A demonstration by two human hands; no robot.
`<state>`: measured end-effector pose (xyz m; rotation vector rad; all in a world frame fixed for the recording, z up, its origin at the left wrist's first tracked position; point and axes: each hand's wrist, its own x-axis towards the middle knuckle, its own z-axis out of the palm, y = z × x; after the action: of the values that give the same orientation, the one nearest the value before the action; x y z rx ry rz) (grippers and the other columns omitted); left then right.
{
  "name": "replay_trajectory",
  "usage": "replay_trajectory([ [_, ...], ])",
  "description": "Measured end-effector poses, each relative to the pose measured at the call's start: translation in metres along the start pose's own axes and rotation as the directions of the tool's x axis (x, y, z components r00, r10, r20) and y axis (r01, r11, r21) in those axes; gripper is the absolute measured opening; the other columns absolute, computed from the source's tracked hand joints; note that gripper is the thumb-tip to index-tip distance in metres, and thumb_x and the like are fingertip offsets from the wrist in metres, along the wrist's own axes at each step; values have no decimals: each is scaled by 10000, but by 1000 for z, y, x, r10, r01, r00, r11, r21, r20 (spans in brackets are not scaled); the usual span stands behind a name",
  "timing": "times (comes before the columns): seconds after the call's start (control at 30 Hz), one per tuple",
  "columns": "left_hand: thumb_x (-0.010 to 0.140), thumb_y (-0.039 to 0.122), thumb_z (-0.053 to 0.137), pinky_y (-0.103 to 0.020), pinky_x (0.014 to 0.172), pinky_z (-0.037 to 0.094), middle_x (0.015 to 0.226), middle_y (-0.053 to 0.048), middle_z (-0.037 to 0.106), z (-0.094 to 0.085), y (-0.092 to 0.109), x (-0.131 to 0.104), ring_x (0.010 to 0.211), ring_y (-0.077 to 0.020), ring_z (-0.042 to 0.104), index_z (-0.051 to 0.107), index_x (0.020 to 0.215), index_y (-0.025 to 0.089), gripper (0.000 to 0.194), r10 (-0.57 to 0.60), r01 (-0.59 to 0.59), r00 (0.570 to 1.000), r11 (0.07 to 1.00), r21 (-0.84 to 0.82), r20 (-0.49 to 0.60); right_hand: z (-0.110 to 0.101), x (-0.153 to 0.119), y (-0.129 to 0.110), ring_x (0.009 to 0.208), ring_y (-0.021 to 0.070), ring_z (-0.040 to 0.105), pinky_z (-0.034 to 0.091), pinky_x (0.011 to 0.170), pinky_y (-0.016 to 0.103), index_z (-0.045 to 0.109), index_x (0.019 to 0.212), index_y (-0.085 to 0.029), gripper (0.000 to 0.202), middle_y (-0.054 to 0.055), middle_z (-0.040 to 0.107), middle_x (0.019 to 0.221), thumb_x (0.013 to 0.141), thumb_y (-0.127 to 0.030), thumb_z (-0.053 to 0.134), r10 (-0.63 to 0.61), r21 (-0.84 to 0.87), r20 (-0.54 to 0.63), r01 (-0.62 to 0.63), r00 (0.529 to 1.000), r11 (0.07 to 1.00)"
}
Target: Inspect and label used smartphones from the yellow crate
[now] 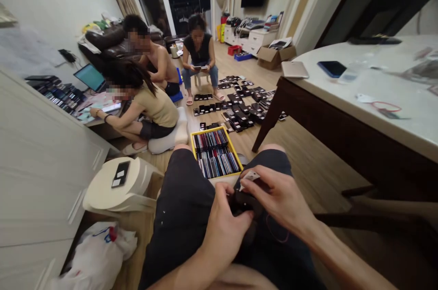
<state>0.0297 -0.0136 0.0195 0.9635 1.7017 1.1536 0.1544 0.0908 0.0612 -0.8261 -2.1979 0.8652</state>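
Note:
Over my lap, my left hand curls its fingers and thumb around a small black object. Its kind is hard to make out, since both hands and the dark shorts hide much of it. Between the thumb and fingers of my right hand is a small white card-like piece, just above the black object. A thin pinkish loop hangs below the right hand. Beyond my knees stands a yellow crate packed with upright, phone-like slabs in two rows.
A cream stool at left carries a dark phone-like device. A white plastic bag lies below. Many dark devices cover the floor ahead. A table stands right. Three people sit nearby, one with a phone.

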Motion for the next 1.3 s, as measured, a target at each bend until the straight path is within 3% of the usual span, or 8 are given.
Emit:
replay_trajectory([
  [0.13,740,85,646,-335,886,424,979,5,552,1,-4,-2,946,-191,547,427,981,239,361,-2,2,1000,1000,0,2,-1,1,4,686,139,646,461,643,236,677,877,-206,124,-8,691,769,960,-271,612,-9,-20,-2,9,1000,1000],
  [0.33,730,58,673,-358,1093,364,1257,-29,579,1,-2,-5,1213,-200,535,467,1227,260,574,78,-78,997,997,-26,9,-2,-1,6,690,133,651,469,648,223,691,887,-210,130,-14,702,779,961,-286,616,52,22,-23,-52,998,998],
  [0.57,746,87,681,-368,1035,434,1250,-16,597,-2,-6,-5,1156,-202,585,472,1251,276,578,215,-216,976,958,191,23,-2,-2,8,670,134,643,462,634,230,682,882,-208,132,-17,691,751,961,-289,614,44,24,-28,-43,999,999],
  [0.73,794,138,696,-345,983,456,1225,-3,627,-6,-6,-2,1116,-202,611,488,1266,286,536,266,-274,962,932,235,66,0,0,10,678,139,639,461,640,240,677,883,-205,134,-10,685,755,965,-285,605,39,26,-7,-38,999,999],
  [1.07,764,109,687,-276,823,424,980,47,637,-7,6,5,886,-151,595,506,1025,266,355,92,-98,995,985,143,43,3,-2,12,650,137,611,435,617,246,674,851,-197,156,-11,661,722,962,-282,605,51,9,31,-51,998,999],
  [1.3,757,145,684,-270,753,395,900,45,625,-8,8,4,800,-154,572,465,1000,260,346,28,-32,999,988,152,31,1,0,8,638,128,598,429,600,236,675,837,-187,144,-9,662,728,952,-254,620,15,18,33,-16,999,1000],
])
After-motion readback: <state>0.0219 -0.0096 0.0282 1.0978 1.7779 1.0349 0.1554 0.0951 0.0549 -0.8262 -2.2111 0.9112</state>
